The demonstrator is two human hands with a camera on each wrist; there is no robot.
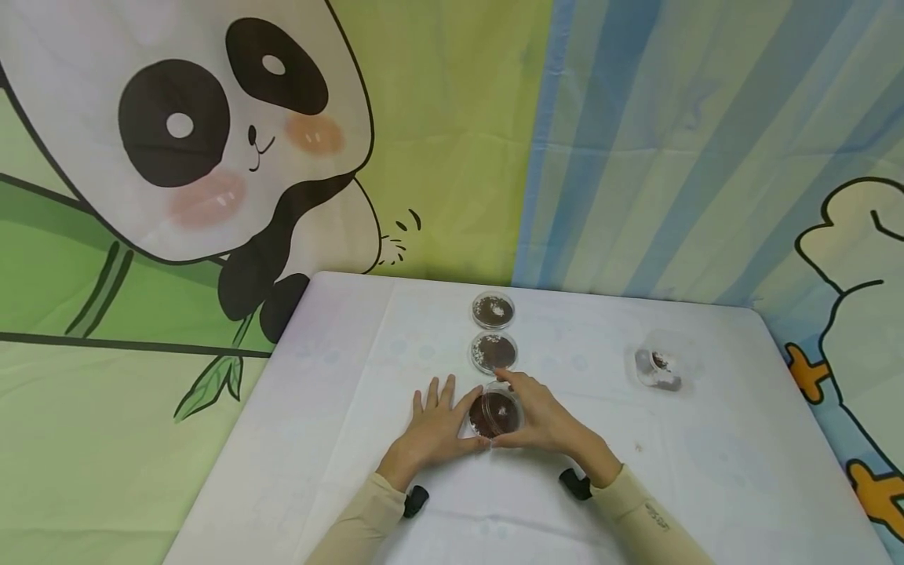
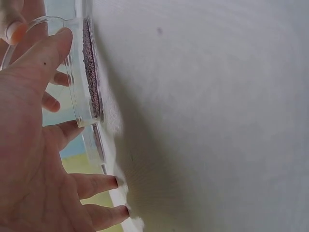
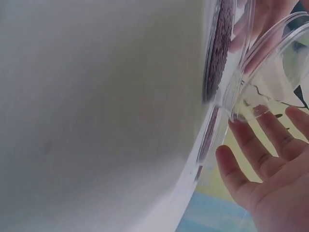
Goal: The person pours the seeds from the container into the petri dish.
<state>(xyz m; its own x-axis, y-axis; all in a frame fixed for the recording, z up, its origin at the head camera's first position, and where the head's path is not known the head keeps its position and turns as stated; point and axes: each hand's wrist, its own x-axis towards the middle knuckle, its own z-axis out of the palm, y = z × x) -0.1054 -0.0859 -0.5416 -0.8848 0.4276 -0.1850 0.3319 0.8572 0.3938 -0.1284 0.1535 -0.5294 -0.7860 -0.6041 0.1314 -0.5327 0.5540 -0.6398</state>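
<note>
A clear petri dish [image 1: 483,420] of dark brown granules lies on the table before me. My left hand [image 1: 436,430] holds its side between thumb and index finger; in the left wrist view the other fingertips [image 2: 110,183] reach the tabletop. With the right hand [image 1: 552,420] I grip a clear lid [image 3: 270,72] by its edge, thumb near and index finger far. That lid leans at a slant over the dish's right part. Behind stand two more round dishes, the nearer one [image 1: 494,352] and the farther one [image 1: 493,311], both with dark granules and pale bits near the left.
At the right of the white table [image 1: 367,392] sits a small clear plastic container [image 1: 658,370] with a little cup and brown bits inside. A printed panda curtain [image 1: 438,141] hangs behind the table's back edge.
</note>
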